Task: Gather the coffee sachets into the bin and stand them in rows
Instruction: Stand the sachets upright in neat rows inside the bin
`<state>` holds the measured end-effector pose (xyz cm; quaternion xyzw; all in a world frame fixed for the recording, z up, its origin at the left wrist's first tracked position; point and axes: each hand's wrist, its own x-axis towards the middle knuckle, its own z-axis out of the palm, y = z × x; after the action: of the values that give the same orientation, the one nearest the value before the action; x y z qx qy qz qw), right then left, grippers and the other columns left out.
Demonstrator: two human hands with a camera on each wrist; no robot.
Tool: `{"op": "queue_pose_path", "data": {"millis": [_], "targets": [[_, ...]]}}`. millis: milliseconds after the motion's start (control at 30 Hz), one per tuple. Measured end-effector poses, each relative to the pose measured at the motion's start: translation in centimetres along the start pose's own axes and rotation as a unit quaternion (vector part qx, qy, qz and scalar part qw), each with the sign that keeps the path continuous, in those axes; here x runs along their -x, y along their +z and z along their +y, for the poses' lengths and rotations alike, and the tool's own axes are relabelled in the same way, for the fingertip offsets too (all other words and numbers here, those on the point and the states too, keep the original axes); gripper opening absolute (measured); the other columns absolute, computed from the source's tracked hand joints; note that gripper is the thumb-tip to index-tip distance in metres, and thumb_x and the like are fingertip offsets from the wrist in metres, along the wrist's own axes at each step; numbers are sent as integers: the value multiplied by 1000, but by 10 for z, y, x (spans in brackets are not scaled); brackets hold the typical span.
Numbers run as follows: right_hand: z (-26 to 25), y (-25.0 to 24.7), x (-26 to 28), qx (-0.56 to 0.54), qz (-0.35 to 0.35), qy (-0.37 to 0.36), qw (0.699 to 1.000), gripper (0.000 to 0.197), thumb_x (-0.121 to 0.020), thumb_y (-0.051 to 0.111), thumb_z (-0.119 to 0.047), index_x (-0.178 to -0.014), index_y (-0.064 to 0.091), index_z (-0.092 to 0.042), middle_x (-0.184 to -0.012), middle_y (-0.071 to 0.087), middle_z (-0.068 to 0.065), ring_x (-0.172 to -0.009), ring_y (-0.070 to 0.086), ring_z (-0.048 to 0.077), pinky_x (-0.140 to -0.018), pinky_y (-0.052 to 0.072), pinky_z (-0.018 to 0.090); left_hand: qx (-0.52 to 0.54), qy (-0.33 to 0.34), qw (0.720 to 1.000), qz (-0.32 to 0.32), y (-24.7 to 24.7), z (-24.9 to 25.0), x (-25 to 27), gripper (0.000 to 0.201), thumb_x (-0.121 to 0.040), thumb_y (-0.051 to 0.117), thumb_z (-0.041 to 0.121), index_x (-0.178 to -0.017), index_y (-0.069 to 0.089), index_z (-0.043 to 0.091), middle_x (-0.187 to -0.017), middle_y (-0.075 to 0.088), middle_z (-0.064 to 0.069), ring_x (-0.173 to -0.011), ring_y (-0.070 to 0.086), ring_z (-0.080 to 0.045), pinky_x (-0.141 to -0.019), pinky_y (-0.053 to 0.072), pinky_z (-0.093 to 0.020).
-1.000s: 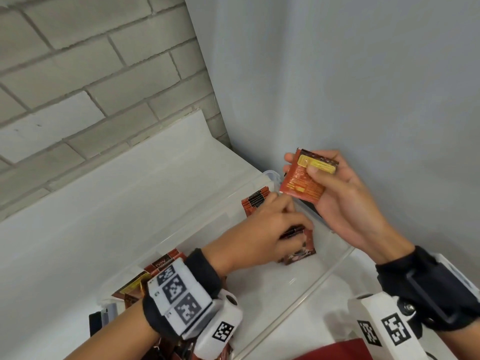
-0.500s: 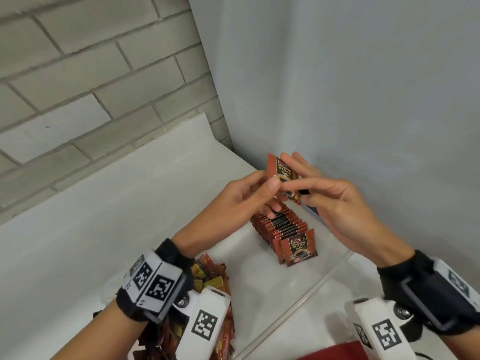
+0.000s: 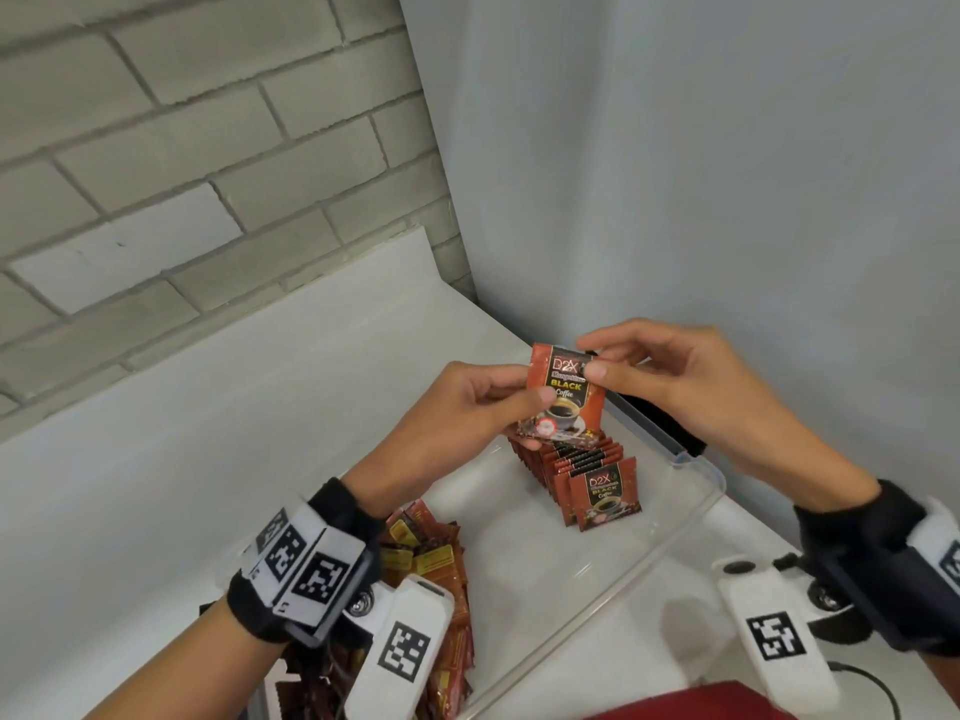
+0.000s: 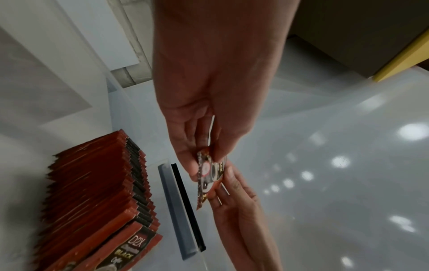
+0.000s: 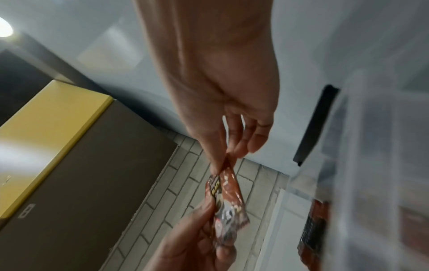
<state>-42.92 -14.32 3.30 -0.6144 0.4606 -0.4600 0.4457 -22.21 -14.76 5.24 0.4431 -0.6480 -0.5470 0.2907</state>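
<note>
A red coffee sachet (image 3: 563,394) marked "D2X BLACK Coffee" hangs upright above the clear bin (image 3: 691,517), front face toward me. My left hand (image 3: 483,413) pinches its lower left edge. At its top right corner my right hand (image 3: 649,376) pinches it between thumb and fingers. The same sachet (image 4: 209,176) appears edge-on in the left wrist view, and blurred as the sachet (image 5: 228,199) in the right wrist view. Below it a row of sachets (image 3: 582,470) stands upright in the bin's far end. A loose heap of sachets (image 3: 431,569) lies at the near left end.
The bin sits on a white counter (image 3: 208,459) in a corner between a grey brick wall (image 3: 182,148) and a plain wall (image 3: 727,174). A black latch (image 3: 660,423) is on the bin's right rim. Something red (image 3: 701,706) lies at the bottom edge.
My left hand came up from the standing row and took hold of the sachet held by my right hand. The sachet has turned front face toward me.
</note>
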Motion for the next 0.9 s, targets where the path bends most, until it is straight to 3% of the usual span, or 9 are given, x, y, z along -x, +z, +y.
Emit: {"op": "queue_pose_path", "data": {"millis": [100, 167, 267, 433, 500, 600, 700, 833, 900], "targets": [[-3, -6, -3, 65, -39, -13, 997, 14, -75, 75, -24, -89, 75, -25, -79, 72, 0, -73, 61, 4, -75, 46, 20, -18, -16, 1000, -10, 1, 0, 1, 27, -93, 59, 12, -117, 68, 4, -102, 74, -12, -81, 70, -12, -72, 55, -23], [-7, -12, -3, 130, -60, -28, 989, 10, -76, 77, -19, -82, 74, -27, -76, 72, -1, -69, 58, 2, -69, 43, 17, -14, -43, 998, -45, 1, -1, 4, 30, -92, 60, 17, -119, 67, 7, -107, 72, -12, -91, 70, -16, -78, 55, -23], [-10, -19, 3, 226, -114, -28, 967, 14, -74, 79, -22, -75, 71, -34, -71, 69, -13, -66, 57, -1, -62, 40, 12, 0, -123, 991, -58, 0, -6, 8, 49, -82, 58, 44, -118, 61, 12, -108, 68, -5, -97, 67, -12, -86, 53, -21], [4, -13, 16, 401, -216, -36, 890, 7, -82, 74, -25, -86, 72, -30, -78, 53, -14, -78, 53, -2, -69, 37, 8, 136, -297, 944, 40, 18, -24, 16, 60, -84, 51, 59, -112, 54, 6, -111, 57, -12, -105, 58, -20, -99, 49, -32], [10, -8, 16, 474, -224, -81, 848, 10, -80, 75, -27, -84, 67, -31, -82, 50, -17, -80, 47, 3, -75, 40, 18, 202, -333, 921, 25, 31, -28, 19, 69, -86, 46, 63, -122, 47, 5, -121, 54, -16, -119, 53, -24, -106, 43, -34], [14, -2, 18, 573, -210, -196, 767, 32, -58, 86, -22, -64, 55, -26, -63, 52, -15, -68, 48, 14, -64, 32, 25, 258, -335, 906, -18, 43, -29, 16, 80, -89, 32, 68, -135, 45, 3, -138, 50, -18, -133, 45, -25, -114, 33, -34], [15, 6, 21, 621, -197, -238, 721, 38, -53, 85, -15, -61, 49, -22, -59, 50, -9, -67, 45, 18, -62, 21, 31, 293, -335, 895, -23, 47, -28, 12, 90, -90, 29, 68, -144, 35, -4, -141, 49, -22, -131, 48, -25, -109, 37, -32], [17, 9, 20, 648, -192, -256, 691, 32, -58, 84, -14, -67, 53, -19, -65, 55, -4, -73, 45, 20, -63, 24, 34, 299, -328, 896, -1, 45, -28, 12, 80, -93, 30, 64, -142, 39, 0, -141, 47, -22, -131, 46, -25, -109, 36, -35], [17, 10, 19, 651, -184, -264, 688, 32, -56, 83, -12, -68, 55, -17, -66, 56, -1, -72, 45, 20, -63, 23, 33, 312, -324, 893, 8, 46, -27, 12, 76, -94, 33, 61, -141, 41, 1, -137, 52, -22, -124, 54, -26, -98, 46, -32]]}}
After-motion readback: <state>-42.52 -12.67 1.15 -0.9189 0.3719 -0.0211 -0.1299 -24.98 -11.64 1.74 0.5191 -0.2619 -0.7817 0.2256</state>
